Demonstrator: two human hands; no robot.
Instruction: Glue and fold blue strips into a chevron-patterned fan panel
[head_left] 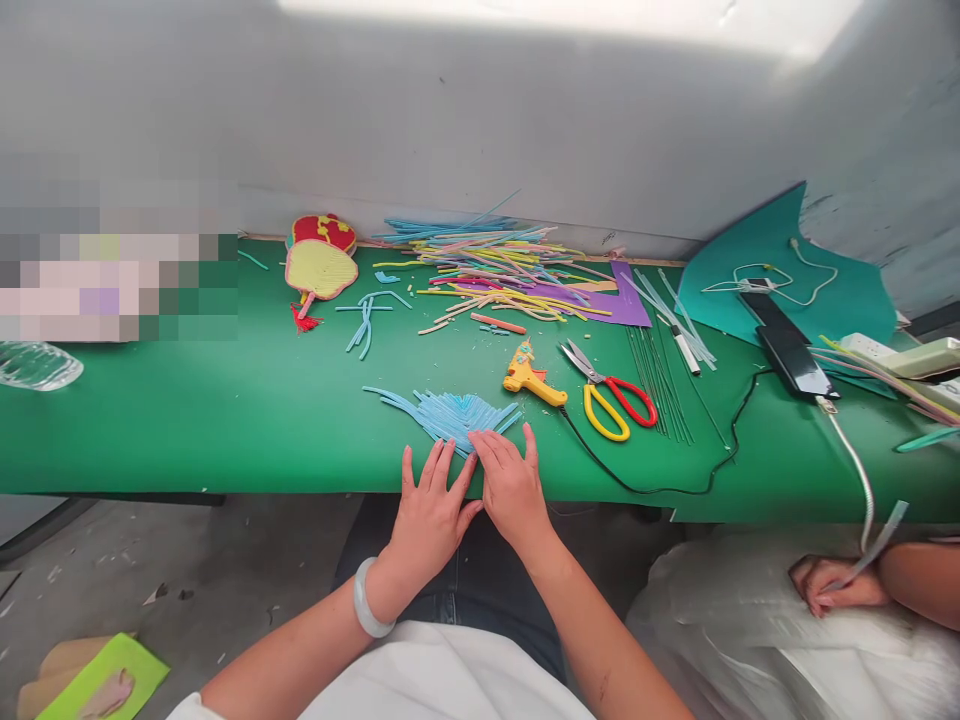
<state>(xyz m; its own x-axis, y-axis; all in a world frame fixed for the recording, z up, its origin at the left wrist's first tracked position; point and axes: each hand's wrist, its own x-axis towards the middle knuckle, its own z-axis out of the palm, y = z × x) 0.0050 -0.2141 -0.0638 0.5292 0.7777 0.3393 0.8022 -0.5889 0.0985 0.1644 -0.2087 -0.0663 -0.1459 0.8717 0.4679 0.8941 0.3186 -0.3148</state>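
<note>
A fan-shaped piece of light blue strips [448, 412] lies near the front edge of the green table [225, 410]. My left hand [429, 512] rests flat, fingers stretched out, its fingertips touching the near edge of the blue piece. My right hand [510, 480] lies beside it, fingers extended and pressing the piece's lower right part. Neither hand holds anything. A pale bangle [369, 600] circles my left wrist.
A yellow glue gun [531, 376] and red-and-yellow scissors [611, 396] lie right of the hands. A heap of coloured strips [502, 275] and a purple sheet lie behind. Small fans [321, 262] sit far left. Phones [784, 342] lie at right. Another person's hand [829, 584] holds a strip.
</note>
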